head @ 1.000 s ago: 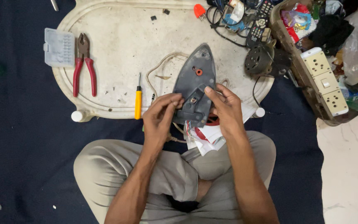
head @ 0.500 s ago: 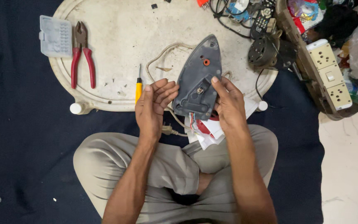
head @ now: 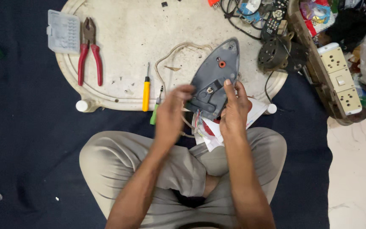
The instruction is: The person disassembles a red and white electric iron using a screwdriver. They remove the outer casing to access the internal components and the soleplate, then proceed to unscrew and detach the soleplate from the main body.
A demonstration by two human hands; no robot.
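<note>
I see the right hand (head: 234,114) gripping the grey iron soleplate (head: 214,78) by its rear edge, tilted over the white tray (head: 123,38). The left hand (head: 170,112) is blurred beside it; I can't tell its grip. 1 yellow screwdriver (head: 146,91) lies nearby.

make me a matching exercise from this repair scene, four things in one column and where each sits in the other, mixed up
Things:
1. pliers
2. yellow-handled screwdriver
3. grey iron part
4. cream socket board

Places:
A. held up between the left hand and the right hand
B. at the right edge of the view, beyond the white tray
C. on the tray, next to the small grey plastic case
D. at the tray's near rim, just left of the left hand

Pairs: 1-C, 2-D, 3-A, 4-B
</note>
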